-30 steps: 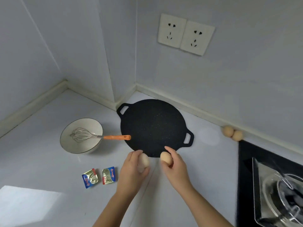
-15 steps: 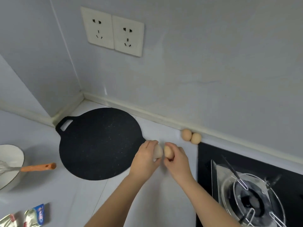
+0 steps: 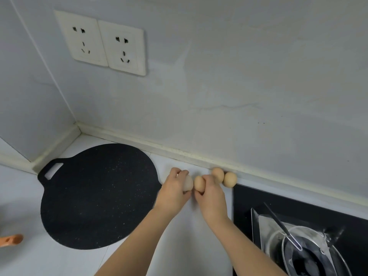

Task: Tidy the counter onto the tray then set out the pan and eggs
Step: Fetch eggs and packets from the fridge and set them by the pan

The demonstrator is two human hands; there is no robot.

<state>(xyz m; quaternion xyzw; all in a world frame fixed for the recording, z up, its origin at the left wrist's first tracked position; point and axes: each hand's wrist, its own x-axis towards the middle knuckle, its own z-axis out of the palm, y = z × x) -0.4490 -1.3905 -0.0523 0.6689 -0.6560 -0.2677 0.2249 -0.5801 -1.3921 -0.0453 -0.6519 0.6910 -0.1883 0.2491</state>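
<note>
A flat black round pan (image 3: 95, 196) with a slotted handle lies on the white counter at the left. My left hand (image 3: 174, 193) grips a pale egg (image 3: 188, 183) just right of the pan's rim. My right hand (image 3: 210, 196) holds a tan egg (image 3: 199, 183) beside it, the two eggs almost touching. Two more tan eggs, one (image 3: 218, 174) next to the other (image 3: 230, 179), rest on the counter against the wall's base strip; my right hand's fingers reach the nearer one.
A black gas stove (image 3: 302, 226) with a metal burner grate fills the lower right. An orange whisk handle (image 3: 12, 240) pokes in at the left edge. Two wall sockets (image 3: 101, 43) sit above the pan. The wall corner lies behind the pan.
Both hands carried their eggs from the pan's front edge rightwards and back towards the wall, ending next to the two resting eggs. My view swung right; the bowl and packets left the frame.
</note>
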